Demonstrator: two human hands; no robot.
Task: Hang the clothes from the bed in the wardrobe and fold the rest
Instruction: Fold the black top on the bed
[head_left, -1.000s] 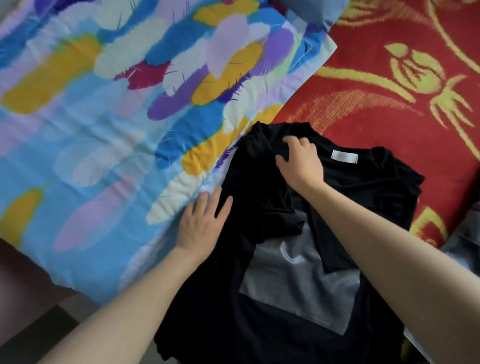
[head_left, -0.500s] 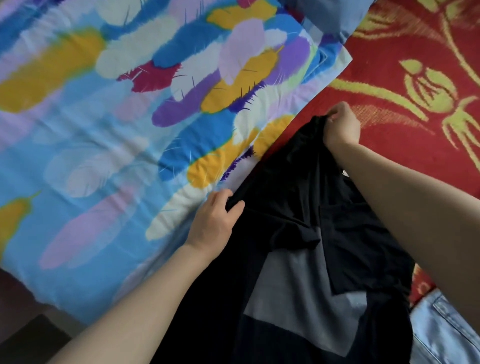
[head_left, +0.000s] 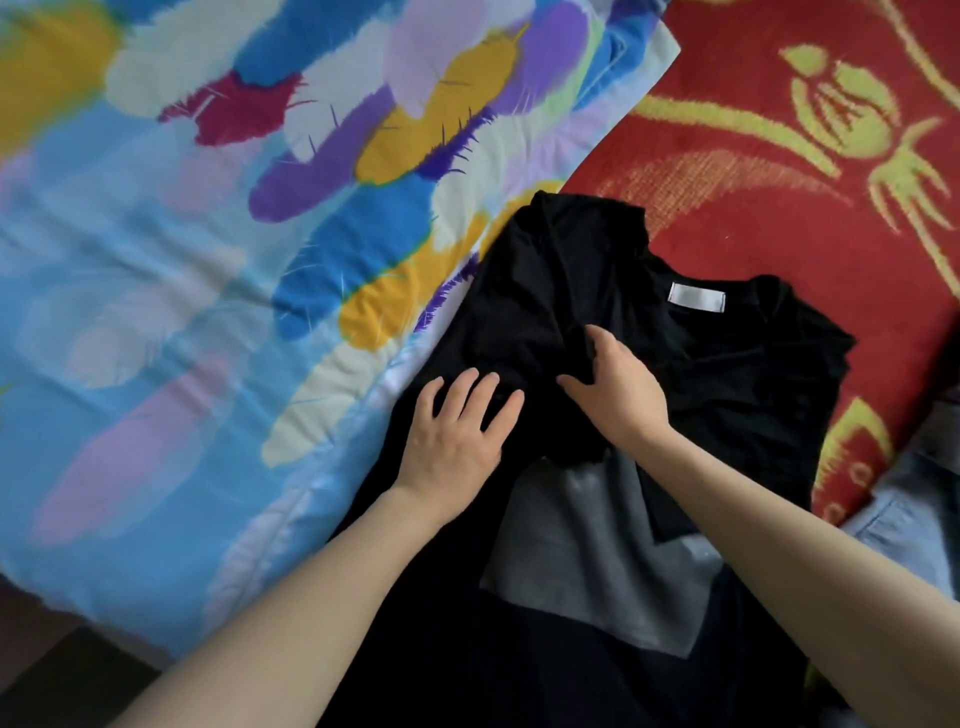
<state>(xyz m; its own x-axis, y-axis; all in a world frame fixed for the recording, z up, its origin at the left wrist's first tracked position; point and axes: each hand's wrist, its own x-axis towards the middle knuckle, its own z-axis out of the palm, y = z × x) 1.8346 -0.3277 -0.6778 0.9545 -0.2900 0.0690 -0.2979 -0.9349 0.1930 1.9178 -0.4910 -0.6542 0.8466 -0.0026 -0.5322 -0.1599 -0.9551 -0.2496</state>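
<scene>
A black T-shirt (head_left: 737, 395) with a grey square print and a white neck label lies flat on the bed, collar toward the far side. Its left sleeve is folded inward over the chest. My left hand (head_left: 454, 436) rests flat on the shirt's left side, fingers spread, holding nothing. My right hand (head_left: 613, 389) sits just right of it on the folded sleeve, its fingers curled onto a bunch of the black fabric.
A bright feather-patterned duvet (head_left: 208, 312) covers the bed to the left. A red blanket (head_left: 779, 182) with yellow-green motifs lies at the back right. A light blue denim garment (head_left: 914, 525) lies at the right edge. Dark floor shows bottom left.
My right hand, which held the sleeve lifted up at the far edge, has come down to the shirt's chest with the sleeve folded in. My left hand has slid onto the shirt.
</scene>
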